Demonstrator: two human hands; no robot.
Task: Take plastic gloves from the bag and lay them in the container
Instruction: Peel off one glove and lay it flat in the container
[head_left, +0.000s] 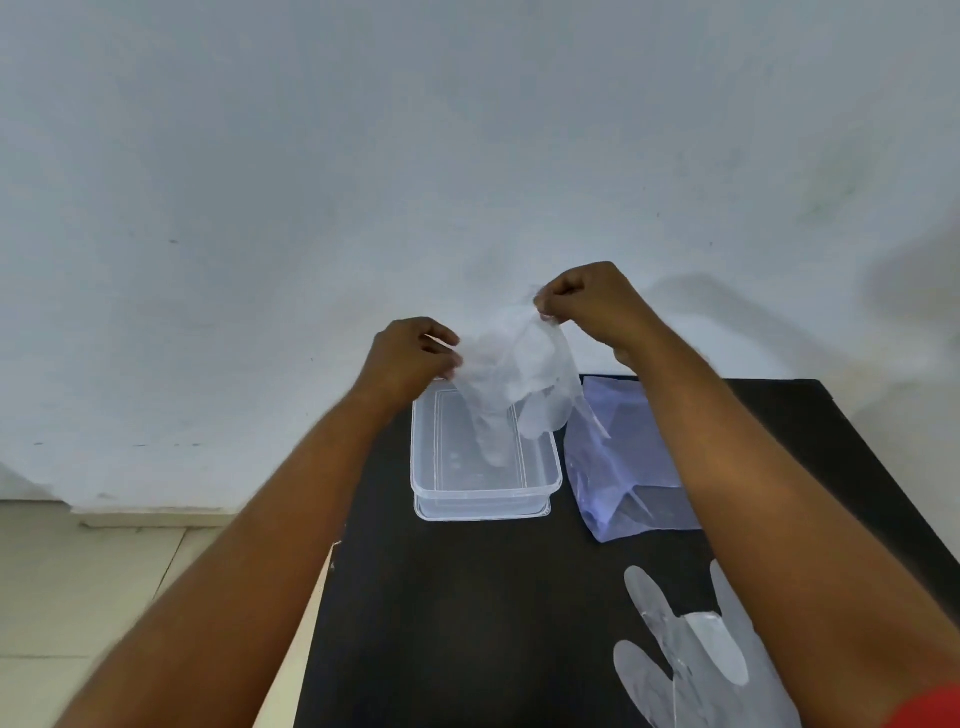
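A thin clear plastic glove (511, 379) hangs above the clear rectangular container (540, 486), its fingers drooping into the box. My left hand (410, 358) pinches its left edge and my right hand (589, 304) pinches its upper right edge, higher up. The container sits on a black table (467, 623). To the right of the container lies the translucent bluish bag (618, 467), partly under my right forearm. Another clear glove (691, 654) lies flat on the table at the front right.
The table stands against a pale wall (467, 156). Its left edge drops to a light tiled floor (104, 571). My two forearms reach across the table from the near side.
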